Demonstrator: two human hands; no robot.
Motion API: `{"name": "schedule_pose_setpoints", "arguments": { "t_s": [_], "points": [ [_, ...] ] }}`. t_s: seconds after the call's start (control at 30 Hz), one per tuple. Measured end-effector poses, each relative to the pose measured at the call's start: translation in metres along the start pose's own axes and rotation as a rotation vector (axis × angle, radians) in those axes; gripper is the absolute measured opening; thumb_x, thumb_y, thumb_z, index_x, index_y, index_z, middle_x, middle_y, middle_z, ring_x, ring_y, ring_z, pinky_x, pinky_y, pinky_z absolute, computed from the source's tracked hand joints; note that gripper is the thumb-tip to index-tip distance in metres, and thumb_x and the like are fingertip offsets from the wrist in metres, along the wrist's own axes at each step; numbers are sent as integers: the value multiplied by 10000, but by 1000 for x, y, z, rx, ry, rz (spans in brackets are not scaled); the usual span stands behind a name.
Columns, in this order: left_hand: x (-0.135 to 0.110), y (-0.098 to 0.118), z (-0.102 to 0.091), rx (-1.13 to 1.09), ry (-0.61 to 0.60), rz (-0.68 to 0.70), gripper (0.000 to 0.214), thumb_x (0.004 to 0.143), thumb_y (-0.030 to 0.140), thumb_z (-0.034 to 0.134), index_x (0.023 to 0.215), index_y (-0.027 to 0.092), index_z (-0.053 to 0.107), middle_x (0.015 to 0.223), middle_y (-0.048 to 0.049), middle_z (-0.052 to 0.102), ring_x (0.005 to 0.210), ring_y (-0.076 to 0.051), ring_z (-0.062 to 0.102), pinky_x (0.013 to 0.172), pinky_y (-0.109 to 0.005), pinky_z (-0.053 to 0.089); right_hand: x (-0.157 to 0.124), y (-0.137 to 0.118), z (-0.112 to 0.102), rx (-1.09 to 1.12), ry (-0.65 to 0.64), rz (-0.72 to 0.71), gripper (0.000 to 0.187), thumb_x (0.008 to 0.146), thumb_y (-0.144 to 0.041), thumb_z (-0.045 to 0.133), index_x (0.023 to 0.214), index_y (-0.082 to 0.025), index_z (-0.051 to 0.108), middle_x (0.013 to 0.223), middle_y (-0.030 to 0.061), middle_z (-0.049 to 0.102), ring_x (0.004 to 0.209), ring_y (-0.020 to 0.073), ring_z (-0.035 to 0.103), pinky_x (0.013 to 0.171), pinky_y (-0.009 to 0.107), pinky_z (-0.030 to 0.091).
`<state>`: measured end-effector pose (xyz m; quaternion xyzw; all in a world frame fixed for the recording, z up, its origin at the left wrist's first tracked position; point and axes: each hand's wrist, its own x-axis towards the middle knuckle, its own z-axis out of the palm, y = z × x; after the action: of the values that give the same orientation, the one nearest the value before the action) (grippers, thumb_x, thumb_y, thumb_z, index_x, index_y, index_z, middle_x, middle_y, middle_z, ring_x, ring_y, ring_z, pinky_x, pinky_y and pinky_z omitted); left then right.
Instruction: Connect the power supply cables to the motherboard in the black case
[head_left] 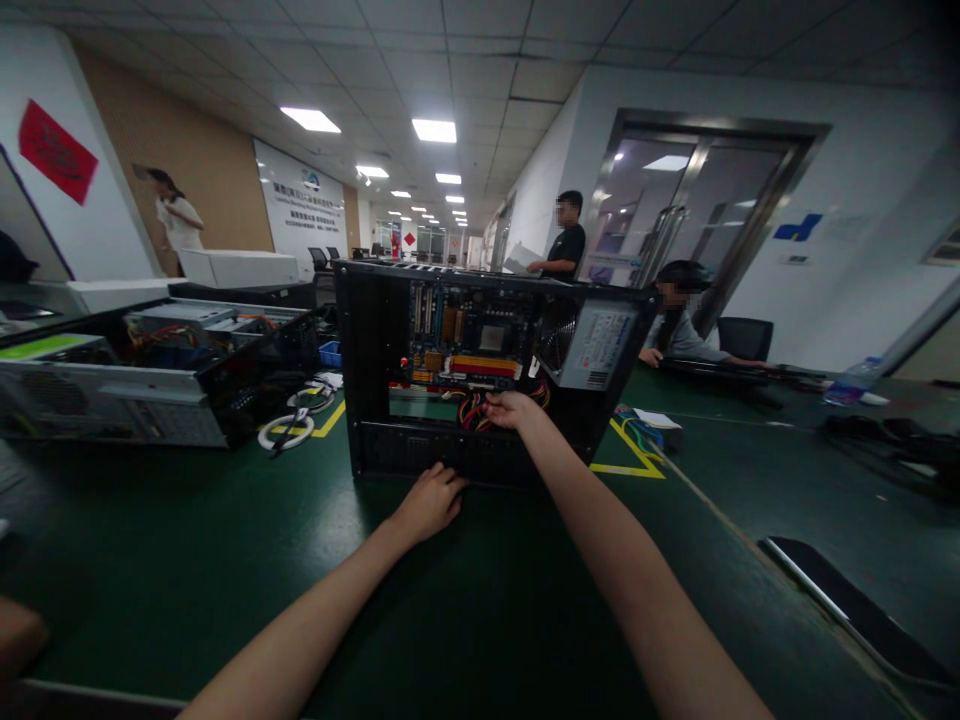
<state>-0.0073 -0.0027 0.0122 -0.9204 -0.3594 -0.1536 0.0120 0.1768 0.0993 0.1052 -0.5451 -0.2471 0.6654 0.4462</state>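
- Pinching at the wires (466, 412), the right hand (508, 410) held thumb and fingers bent together on the red, yellow and black bunch, low in the open side of the case (405, 448).
- The left hand (431, 505) lay outside, against the case's bottom edge, fingers part-bent and a little spread, not wrapped round anything that I could make out.
- As I judged it, the step in hand was working that loose bunch while the left hand steadied the case. The next move, to my eye, called for a light touch on the wires, without tipping the case or catching the board (510, 310) above them.
- The case stood on the green table (375, 590), straight in front of the person, up on a narrow side. Its open side faced the person; its long axis ran left to right, roughly level, with the power unit (600, 345) in the upper right corner.
- To its left lay a second case (150, 405), with a white cable (300, 440) between the two.
- Farther off, one co-worker (568, 247) stood beyond the case and another (686, 338) sat to the right.
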Motion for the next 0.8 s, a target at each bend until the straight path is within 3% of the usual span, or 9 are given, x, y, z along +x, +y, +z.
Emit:
{"name": "schedule_pose_setpoints", "arguments": {
  "t_s": [0.33, 0.8],
  "points": [
    [0, 1, 1, 5, 1, -8, 319, 792, 173, 458, 1107, 204, 494, 937, -52, 527, 920, -198, 454, 840, -332, 370, 17, 0, -3, 170, 17, 48, 130, 858, -97, 350, 780, -154, 436, 542, -27, 421, 393, 42, 401, 338, 112, 339],
    [-1, 0, 2, 4, 18, 1, 322, 791, 173, 466, 1110, 202, 495, 948, -56, 524, 927, -202, 450, 833, -329, 372, 25, -1, -3, 169, 62, 56, 118, 852, -106, 367, 770, -156, 436, 533, -32, 405, 395, 46, 392, 342, 128, 354]
  ]
}}
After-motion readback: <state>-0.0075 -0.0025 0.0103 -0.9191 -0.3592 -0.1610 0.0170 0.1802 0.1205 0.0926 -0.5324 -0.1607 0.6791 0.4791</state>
